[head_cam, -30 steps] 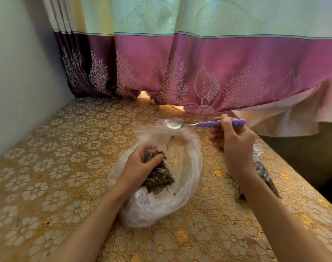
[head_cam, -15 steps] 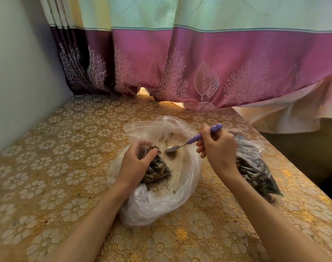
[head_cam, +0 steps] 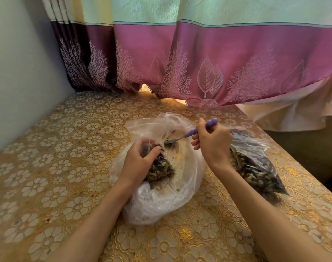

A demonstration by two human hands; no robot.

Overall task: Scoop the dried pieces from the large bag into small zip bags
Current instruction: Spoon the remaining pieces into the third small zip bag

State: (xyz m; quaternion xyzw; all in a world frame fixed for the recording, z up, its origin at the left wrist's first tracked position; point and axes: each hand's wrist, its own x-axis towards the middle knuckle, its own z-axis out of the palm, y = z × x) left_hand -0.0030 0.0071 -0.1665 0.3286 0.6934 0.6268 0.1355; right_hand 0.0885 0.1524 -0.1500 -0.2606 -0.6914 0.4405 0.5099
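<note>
Right hand (head_cam: 214, 143) dips spoon (head_cam: 182, 138), apparently beside left hand's (head_cam: 140, 163) small bag (head_cam: 159, 169).

Left hand (head_cam: 140, 163): forearm extended forward, fingers and thumb curled, pinching. Right hand (head_cam: 213, 143): wrist bent, knuckles up, fingers closed in a grip.

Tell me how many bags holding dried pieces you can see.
2: a small bag held by the left hand inside the large bag, and one lying behind the right hand. Others may be hidden.
</note>
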